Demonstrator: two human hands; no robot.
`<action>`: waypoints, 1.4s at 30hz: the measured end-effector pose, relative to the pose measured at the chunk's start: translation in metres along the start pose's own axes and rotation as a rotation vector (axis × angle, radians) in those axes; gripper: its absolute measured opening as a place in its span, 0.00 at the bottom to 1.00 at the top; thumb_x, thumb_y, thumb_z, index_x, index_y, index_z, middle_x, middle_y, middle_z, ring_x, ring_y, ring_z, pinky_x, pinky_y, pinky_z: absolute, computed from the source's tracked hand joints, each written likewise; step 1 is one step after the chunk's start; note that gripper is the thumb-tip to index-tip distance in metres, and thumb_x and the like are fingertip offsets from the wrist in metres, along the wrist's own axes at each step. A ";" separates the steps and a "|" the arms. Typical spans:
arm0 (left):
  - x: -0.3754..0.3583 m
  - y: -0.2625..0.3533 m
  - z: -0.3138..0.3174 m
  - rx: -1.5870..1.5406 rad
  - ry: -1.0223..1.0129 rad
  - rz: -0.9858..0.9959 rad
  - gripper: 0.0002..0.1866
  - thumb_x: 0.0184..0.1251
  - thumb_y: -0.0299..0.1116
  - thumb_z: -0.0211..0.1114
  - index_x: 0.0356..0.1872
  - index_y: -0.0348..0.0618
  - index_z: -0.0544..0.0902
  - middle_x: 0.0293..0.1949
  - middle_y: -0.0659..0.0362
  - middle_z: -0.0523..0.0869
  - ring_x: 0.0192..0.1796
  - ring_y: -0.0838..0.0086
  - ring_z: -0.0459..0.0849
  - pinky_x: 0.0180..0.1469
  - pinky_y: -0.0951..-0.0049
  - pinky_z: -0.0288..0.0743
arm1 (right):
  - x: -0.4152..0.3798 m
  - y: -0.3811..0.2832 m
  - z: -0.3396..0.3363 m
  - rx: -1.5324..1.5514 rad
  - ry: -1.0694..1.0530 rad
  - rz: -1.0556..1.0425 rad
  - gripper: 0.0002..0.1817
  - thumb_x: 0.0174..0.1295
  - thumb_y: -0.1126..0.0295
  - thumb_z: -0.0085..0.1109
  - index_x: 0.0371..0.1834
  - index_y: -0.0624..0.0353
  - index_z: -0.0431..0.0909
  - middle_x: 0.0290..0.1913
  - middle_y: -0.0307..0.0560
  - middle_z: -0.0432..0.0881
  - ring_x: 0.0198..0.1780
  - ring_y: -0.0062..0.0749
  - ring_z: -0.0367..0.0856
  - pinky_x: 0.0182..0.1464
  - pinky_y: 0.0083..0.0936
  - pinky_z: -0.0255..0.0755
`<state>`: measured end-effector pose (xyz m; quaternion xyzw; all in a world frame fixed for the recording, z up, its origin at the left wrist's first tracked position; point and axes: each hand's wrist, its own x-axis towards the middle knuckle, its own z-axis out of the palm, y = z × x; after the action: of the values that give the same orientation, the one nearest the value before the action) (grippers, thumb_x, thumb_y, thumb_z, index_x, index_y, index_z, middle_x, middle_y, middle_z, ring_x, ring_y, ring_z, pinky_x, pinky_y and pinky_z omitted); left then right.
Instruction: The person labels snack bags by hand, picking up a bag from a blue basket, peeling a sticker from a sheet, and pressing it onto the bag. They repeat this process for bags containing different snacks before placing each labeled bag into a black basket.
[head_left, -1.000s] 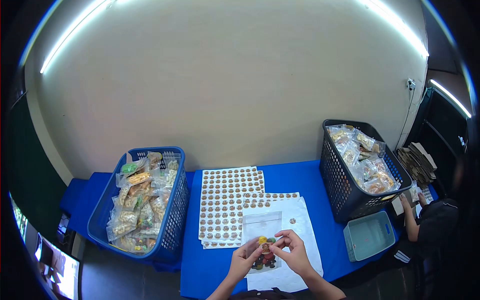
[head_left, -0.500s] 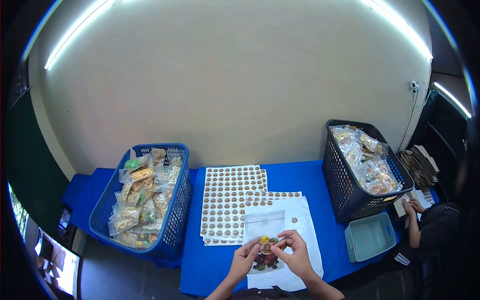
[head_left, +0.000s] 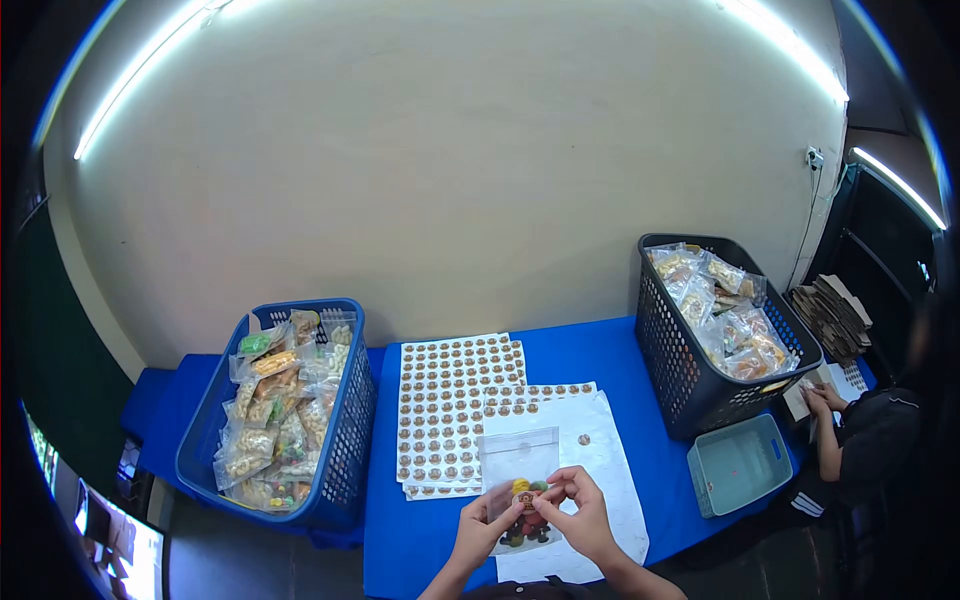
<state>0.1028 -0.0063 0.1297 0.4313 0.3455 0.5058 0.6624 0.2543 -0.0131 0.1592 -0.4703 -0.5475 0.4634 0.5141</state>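
A clear zip bag (head_left: pixel 520 452) of colourful sweets, red, yellow, green and dark, lies over a white sheet in front of me. My left hand (head_left: pixel 484 527) is closed at the bag's left side, its thumb on the front by a round brown label sticker (head_left: pixel 526 499). My right hand (head_left: pixel 583 515) pinches the right edge of that sticker, which sits over the sweets. Both thumb tips nearly meet there. Fingers partly hide the sticker and the lower bag.
Sticker sheets (head_left: pixel 450 410) and a white backing sheet (head_left: pixel 612 470) lie on the blue tablecloth (head_left: pixel 590 356). A blue basket (head_left: pixel 350 420) at left and a dark basket (head_left: pixel 680 370) at right hold filled bags. A grey-green tray (head_left: pixel 740 465) stands near a person (head_left: pixel 875 440) at far right.
My thumbs have come closer together on the sticker, which now looks more tilted and more covered. The whole view has shifted slightly.
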 end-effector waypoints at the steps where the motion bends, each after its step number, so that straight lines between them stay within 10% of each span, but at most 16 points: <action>1: 0.000 0.001 0.000 -0.002 0.001 -0.008 0.20 0.59 0.28 0.59 0.53 0.33 0.70 0.45 0.54 0.79 0.43 0.79 0.78 0.44 0.80 0.72 | 0.000 0.000 0.000 -0.006 0.007 -0.004 0.15 0.50 0.78 0.59 0.39 0.64 0.65 0.27 0.42 0.77 0.29 0.17 0.73 0.34 0.15 0.67; 17: 0.001 0.000 -0.010 0.023 0.031 -0.045 0.19 0.62 0.29 0.55 0.54 0.31 0.69 0.46 0.52 0.79 0.46 0.75 0.77 0.47 0.77 0.72 | -0.003 -0.006 0.001 -0.428 0.022 -0.112 0.10 0.48 0.77 0.61 0.26 0.61 0.67 0.23 0.37 0.72 0.26 0.15 0.68 0.29 0.13 0.62; 27: 0.000 -0.001 -0.019 0.004 0.062 -0.030 0.18 0.61 0.30 0.57 0.51 0.33 0.71 0.41 0.54 0.80 0.42 0.76 0.79 0.43 0.78 0.74 | 0.011 0.011 0.003 -0.059 -0.005 -0.083 0.24 0.47 0.66 0.67 0.42 0.63 0.66 0.29 0.42 0.73 0.31 0.20 0.73 0.35 0.18 0.67; 32: 0.002 -0.001 -0.011 -0.018 0.048 -0.020 0.17 0.59 0.30 0.61 0.48 0.34 0.74 0.40 0.56 0.80 0.40 0.79 0.79 0.40 0.82 0.73 | 0.010 0.013 0.009 -0.037 -0.072 -0.008 0.10 0.53 0.73 0.60 0.35 0.65 0.72 0.33 0.44 0.78 0.35 0.21 0.76 0.38 0.18 0.69; 42: 0.011 0.005 -0.004 0.036 0.118 0.033 0.15 0.60 0.30 0.59 0.45 0.30 0.74 0.37 0.55 0.81 0.38 0.79 0.79 0.39 0.83 0.74 | 0.012 0.020 0.013 -0.141 -0.085 -0.019 0.15 0.52 0.73 0.60 0.40 0.65 0.67 0.31 0.44 0.77 0.32 0.19 0.77 0.34 0.15 0.70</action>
<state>0.0997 0.0054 0.1319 0.4183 0.3857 0.5350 0.6246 0.2420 0.0011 0.1406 -0.4800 -0.6047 0.4382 0.4603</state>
